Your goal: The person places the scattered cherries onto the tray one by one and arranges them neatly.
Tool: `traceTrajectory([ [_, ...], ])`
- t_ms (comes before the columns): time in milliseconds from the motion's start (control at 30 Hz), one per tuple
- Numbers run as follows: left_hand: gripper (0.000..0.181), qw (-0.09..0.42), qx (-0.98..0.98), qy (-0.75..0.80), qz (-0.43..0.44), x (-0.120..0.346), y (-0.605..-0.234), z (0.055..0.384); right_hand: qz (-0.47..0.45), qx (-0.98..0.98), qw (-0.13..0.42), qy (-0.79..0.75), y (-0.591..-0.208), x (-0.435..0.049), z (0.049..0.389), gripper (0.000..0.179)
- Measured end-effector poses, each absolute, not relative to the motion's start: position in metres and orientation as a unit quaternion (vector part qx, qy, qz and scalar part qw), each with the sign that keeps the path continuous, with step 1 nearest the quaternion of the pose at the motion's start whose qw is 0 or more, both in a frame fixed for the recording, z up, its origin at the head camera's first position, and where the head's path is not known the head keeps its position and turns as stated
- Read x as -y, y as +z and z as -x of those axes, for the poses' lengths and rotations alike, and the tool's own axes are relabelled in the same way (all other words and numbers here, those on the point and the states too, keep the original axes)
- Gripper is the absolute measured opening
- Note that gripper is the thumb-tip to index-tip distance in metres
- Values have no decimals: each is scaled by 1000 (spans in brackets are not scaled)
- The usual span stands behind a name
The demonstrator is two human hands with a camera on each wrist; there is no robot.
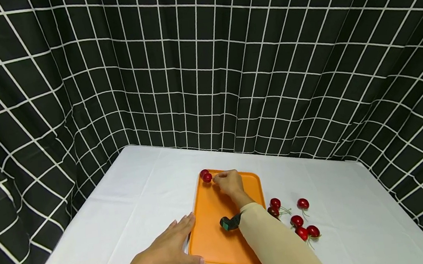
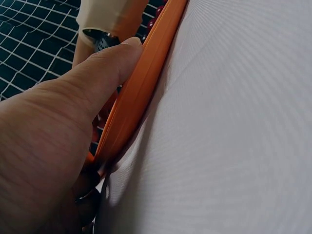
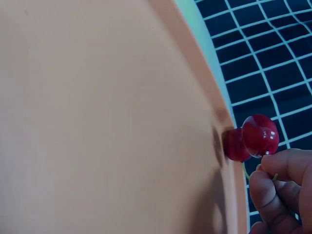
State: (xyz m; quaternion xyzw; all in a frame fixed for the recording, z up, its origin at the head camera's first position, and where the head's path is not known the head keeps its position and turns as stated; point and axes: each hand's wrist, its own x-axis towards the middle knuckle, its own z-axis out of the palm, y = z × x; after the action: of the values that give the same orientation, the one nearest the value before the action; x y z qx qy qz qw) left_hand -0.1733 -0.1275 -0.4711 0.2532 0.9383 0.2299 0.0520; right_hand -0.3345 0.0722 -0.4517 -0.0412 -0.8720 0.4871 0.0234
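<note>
"Head view was up on my remote console as well, so where did you place the orange tray?"

"I had it flat on the white tablecloth, with the black gridded curtain beyond it at 12 o'clock."

"And the right hand?"

"It reached across to the tray's 11 o'clock corner, its beige sleeve coming in from 5 o'clock. On the right wrist feed I saw the fingers curled, thumb and fingertips pinching 1 red cherry right where the stem met the fruit; a bit of green poked out between them."

"I saw another behind it."

"Yes, a 2nd cherry sat at that same 11 o'clock corner, partly hidden by the held fruit. I could not tell whether the 2 touched."

"What did you make of the left hand?"

"I read it as flat and relaxed at the tray's 8 o'clock: straight fingers against the 9 o'clock edge, thumb stretched along the 6 o'clock rim. The left wrist feed showed me the thumb touching that rim."

"Anything off the tray?"

"I counted 6 loose cherries on the cloth toward 3 o'clock: 2 nearest the tray, 1 of them darker, 3 bunched at the group's 5 o'clock, and 1 apart at its 1 o'clock."
</note>
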Motion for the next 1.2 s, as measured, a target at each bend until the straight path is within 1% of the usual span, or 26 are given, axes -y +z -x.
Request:
traceTrajectory([
  [233, 108, 59, -938, 233, -248, 128, -471, 174, 44, 900, 37, 432, -457, -67, 337, 12],
  [633, 109, 58, -937, 234, -253, 128, -470, 175, 29, 919, 63, 388, -460, -64, 336, 8],
  [1200, 108, 59, -939, 226, -250, 129, -471, 174, 33, 928, 57, 367, -460, -59, 336, 8],
])
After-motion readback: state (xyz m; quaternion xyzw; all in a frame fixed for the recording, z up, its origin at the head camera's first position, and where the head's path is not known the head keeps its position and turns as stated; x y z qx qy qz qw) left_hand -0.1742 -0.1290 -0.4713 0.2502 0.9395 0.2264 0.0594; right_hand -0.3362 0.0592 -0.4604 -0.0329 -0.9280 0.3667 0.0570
